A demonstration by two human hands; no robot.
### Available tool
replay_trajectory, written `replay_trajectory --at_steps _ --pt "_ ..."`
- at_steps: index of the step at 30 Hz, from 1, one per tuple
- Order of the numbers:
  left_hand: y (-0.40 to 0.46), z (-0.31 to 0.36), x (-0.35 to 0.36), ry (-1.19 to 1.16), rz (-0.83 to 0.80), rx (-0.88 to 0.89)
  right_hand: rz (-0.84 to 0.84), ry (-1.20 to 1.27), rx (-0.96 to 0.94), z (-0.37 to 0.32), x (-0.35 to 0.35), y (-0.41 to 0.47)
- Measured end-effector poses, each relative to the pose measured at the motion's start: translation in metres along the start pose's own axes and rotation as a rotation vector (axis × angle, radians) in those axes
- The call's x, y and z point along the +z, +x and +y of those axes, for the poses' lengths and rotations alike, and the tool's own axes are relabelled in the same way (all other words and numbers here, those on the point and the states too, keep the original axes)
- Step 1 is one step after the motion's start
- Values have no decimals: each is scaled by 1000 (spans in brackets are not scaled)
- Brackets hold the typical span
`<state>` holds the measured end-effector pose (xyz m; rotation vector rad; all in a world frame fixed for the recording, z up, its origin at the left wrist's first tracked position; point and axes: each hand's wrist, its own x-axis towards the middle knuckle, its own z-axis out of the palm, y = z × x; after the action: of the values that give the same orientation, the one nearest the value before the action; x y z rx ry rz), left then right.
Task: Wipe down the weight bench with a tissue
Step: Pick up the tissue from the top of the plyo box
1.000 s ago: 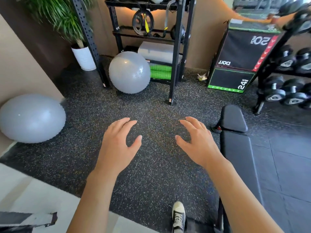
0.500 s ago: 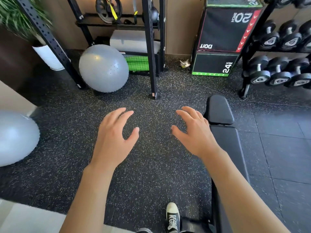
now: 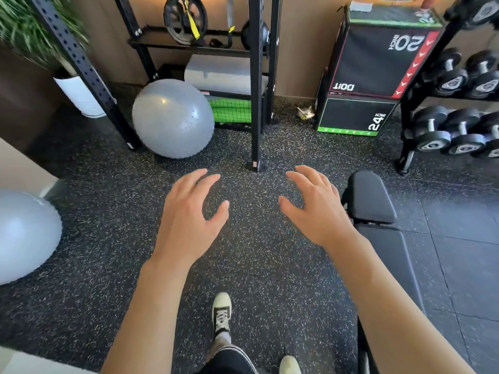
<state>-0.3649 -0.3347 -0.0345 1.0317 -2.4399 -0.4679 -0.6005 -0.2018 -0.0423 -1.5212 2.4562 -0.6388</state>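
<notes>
The weight bench (image 3: 378, 211) lies low to my right, partly behind my right hand (image 3: 317, 209). My left hand (image 3: 189, 217) hovers over speckled floor (image 3: 256, 265); both hands spread, holding nothing. Ahead stand a grey ball (image 3: 172, 118), a rack post (image 3: 256, 90) and dumbbells (image 3: 456, 133).

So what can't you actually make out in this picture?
All in the head view:
- Weight bench: the right arm covers its near end; the bottom edge cuts it.
- Tissue: none visible; both the left hand and the right hand hold nothing.
- Plant: motion-blurred, cropped at the top-left corner.
- Scrap on the floor by the plyo box: too small to identify.
- Dumbbell rack: cut by the right edge.
</notes>
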Motion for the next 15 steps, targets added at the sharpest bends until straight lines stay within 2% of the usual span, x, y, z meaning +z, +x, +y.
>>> replay_trajectory --at_steps 9,15 --pt "113 -116 -34 -65 -10 31 9 -64 31 -87 35 121" --pt "172 -160 -53 -82 -44 65 47 -54 53 -128 46 170"
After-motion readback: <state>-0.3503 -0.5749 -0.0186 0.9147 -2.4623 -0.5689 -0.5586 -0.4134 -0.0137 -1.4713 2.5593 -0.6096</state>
